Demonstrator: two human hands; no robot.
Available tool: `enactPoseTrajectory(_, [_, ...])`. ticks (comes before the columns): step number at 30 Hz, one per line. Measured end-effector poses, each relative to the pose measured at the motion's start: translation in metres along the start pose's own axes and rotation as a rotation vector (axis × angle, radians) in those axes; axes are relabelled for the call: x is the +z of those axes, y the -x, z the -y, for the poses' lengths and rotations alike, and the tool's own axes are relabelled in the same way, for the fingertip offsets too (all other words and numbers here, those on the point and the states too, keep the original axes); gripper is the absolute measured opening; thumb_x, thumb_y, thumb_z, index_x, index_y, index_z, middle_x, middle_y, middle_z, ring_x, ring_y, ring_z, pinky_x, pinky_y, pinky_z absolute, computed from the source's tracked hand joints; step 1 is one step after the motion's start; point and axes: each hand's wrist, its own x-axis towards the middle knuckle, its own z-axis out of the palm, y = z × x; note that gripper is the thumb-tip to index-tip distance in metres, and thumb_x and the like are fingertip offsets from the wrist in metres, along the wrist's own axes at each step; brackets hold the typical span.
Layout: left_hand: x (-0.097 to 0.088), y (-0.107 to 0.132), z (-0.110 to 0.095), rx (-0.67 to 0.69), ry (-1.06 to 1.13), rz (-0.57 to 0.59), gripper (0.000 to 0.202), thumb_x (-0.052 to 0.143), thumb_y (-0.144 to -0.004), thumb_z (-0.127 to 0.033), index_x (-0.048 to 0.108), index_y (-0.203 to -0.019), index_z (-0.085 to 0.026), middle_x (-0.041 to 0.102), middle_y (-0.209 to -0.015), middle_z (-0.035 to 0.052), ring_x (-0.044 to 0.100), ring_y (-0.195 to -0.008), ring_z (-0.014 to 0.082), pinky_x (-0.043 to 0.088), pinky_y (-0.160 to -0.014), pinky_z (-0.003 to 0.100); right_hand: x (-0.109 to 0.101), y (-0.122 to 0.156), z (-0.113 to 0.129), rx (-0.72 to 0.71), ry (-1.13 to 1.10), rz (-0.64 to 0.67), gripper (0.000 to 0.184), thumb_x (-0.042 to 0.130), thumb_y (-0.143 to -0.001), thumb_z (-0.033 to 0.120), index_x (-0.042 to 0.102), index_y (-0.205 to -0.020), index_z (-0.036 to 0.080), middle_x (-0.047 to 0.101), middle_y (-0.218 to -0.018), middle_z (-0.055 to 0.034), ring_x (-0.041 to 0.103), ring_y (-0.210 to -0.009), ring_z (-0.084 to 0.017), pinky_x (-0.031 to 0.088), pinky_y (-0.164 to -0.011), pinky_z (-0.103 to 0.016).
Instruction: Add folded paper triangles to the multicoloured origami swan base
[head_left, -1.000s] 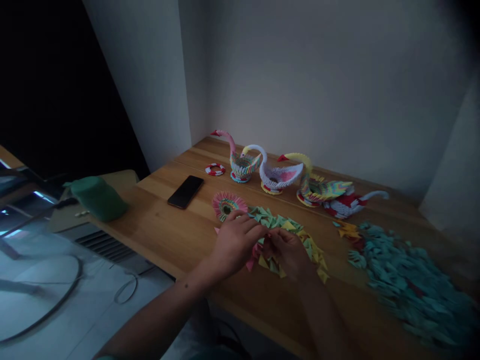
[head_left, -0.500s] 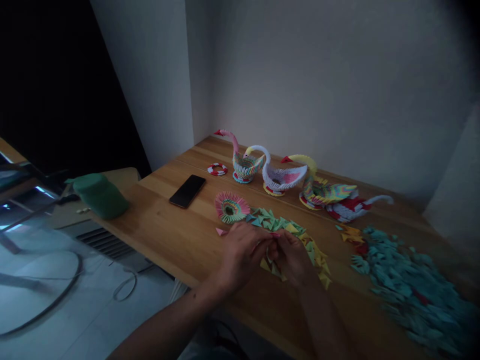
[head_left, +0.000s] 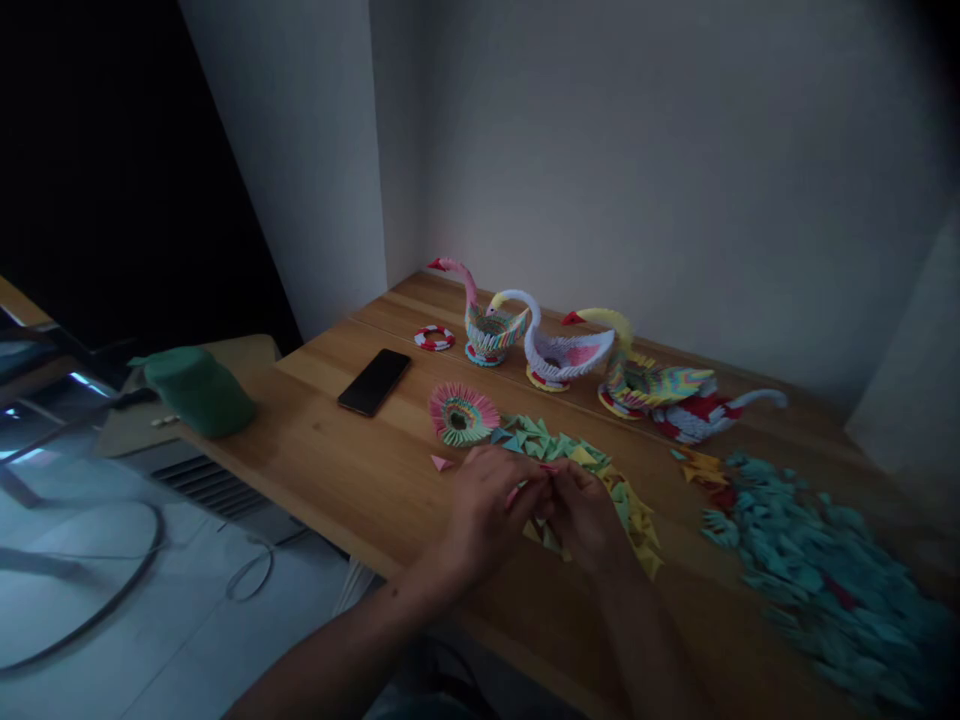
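Fingertips of my left hand [head_left: 489,500] and my right hand [head_left: 586,512] meet over the table, pinched on a small pink folded paper piece [head_left: 550,467]. Most of the piece is hidden by the fingers. Just beyond my left hand sits a round paper bowl [head_left: 463,414] of pink, yellow and green folded pieces. A loose pink paper triangle [head_left: 441,462] lies left of my left hand. Green paper triangles [head_left: 544,436] and yellow paper triangles [head_left: 641,530] spread behind and beside my right hand.
Several paper swans [head_left: 566,355] stand along the wall, with a red and white paper ring [head_left: 434,338] at their left. A phone [head_left: 375,382] lies on the wooden table [head_left: 322,450]. Teal pieces [head_left: 832,570] heap at right. A green bag-like object [head_left: 199,392] is at the left edge.
My left fingers have curled slightly closer to the right hand around the pink piece. The things on the table stay where they were.
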Motion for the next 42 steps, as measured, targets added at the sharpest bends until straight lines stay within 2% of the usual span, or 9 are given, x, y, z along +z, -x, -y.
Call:
enactPoseTrajectory(10, [-0.001, 0.0, -0.002, -0.039, -0.003, -0.012, 0.006, 0.058, -0.092, -0.022, 0.063, -0.094, -0.019, 0.072, -0.084, 0.0032, 0.065, -0.078, 0.0158, 0.046, -0.075, 0.032, 0.003, 0.001, 0.002, -0.039, 0.027, 0.03, 0.041, 0.08, -0.065, 0.056, 0.064, -0.062, 0.019, 0.055, -0.047, 0.0026, 0.05, -0.043, -0.01, 0.044, -0.043, -0.022])
enactPoseTrajectory(19, [0.0, -0.001, -0.001, -0.019, 0.013, -0.016, 0.008, 0.056, -0.093, -0.023, 0.063, -0.093, -0.019, 0.071, -0.083, 0.0026, 0.065, -0.079, 0.0157, 0.045, -0.075, 0.031, 0.003, 0.0, 0.0, -0.031, 0.018, -0.019, 0.041, 0.083, -0.06, 0.055, 0.066, -0.059, 0.018, 0.057, -0.047, 0.0019, 0.049, -0.042, -0.01, 0.04, -0.041, -0.021])
enactPoseTrajectory(22, [0.001, -0.001, 0.0, -0.049, -0.003, -0.006, 0.01, 0.059, -0.092, -0.026, 0.064, -0.088, -0.019, 0.069, -0.079, 0.0021, 0.063, -0.076, 0.0155, 0.044, -0.073, 0.03, 0.001, -0.001, -0.002, -0.036, 0.021, -0.047, 0.04, 0.084, -0.059, 0.054, 0.068, -0.061, 0.018, 0.06, -0.051, 0.0012, 0.051, -0.045, -0.01, 0.042, -0.044, -0.02])
enactPoseTrajectory(28, [0.001, -0.002, 0.003, -0.208, -0.054, 0.018, 0.026, 0.065, -0.087, -0.04, 0.062, -0.074, -0.018, 0.063, -0.067, 0.0005, 0.057, -0.065, 0.0142, 0.041, -0.063, 0.028, 0.001, -0.001, -0.005, -0.052, 0.086, -0.101, 0.035, 0.085, -0.06, 0.05, 0.069, -0.063, 0.019, 0.063, -0.055, 0.0006, 0.054, -0.048, -0.012, 0.044, -0.047, -0.022])
enactPoseTrajectory(34, [0.003, 0.0, 0.006, -0.206, -0.047, 0.074, 0.03, 0.064, -0.088, -0.037, 0.056, -0.068, -0.017, 0.061, -0.065, 0.0005, 0.055, -0.064, 0.0138, 0.041, -0.064, 0.028, 0.0, -0.002, -0.01, -0.058, 0.123, -0.078, 0.033, 0.084, -0.063, 0.046, 0.067, -0.061, 0.018, 0.06, -0.05, 0.001, 0.054, -0.045, -0.011, 0.044, -0.046, -0.022])
enactPoseTrajectory(36, [-0.002, 0.0, 0.01, -0.185, -0.035, 0.121, 0.027, 0.063, -0.088, -0.037, 0.059, -0.071, -0.017, 0.062, -0.067, 0.001, 0.056, -0.066, 0.0143, 0.042, -0.065, 0.028, -0.002, -0.002, -0.008, -0.047, 0.124, -0.09, 0.032, 0.084, -0.063, 0.046, 0.069, -0.063, 0.018, 0.062, -0.052, 0.0001, 0.056, -0.046, -0.011, 0.046, -0.046, -0.022])
enactPoseTrajectory(38, [-0.015, -0.003, 0.02, -0.158, -0.022, 0.138, 0.022, 0.062, -0.089, -0.038, 0.063, -0.082, -0.017, 0.064, -0.072, 0.0019, 0.058, -0.069, 0.0148, 0.044, -0.066, 0.028, -0.004, -0.003, -0.003, -0.048, 0.096, -0.136, 0.035, 0.085, -0.06, 0.049, 0.071, -0.066, 0.018, 0.063, -0.054, -0.0004, 0.057, -0.046, -0.012, 0.048, -0.046, -0.022])
enactPoseTrajectory(42, [-0.06, -0.011, 0.058, -0.177, -0.101, 0.073, 0.026, 0.063, -0.088, -0.039, 0.063, -0.102, -0.017, 0.066, -0.085, 0.0054, 0.061, -0.078, 0.016, 0.048, -0.073, 0.03, -0.009, -0.01, 0.012, -0.085, -0.008, -0.253, 0.039, 0.09, -0.05, 0.048, 0.074, -0.071, 0.019, 0.066, -0.06, 0.0, 0.061, -0.052, -0.011, 0.054, -0.051, -0.023])
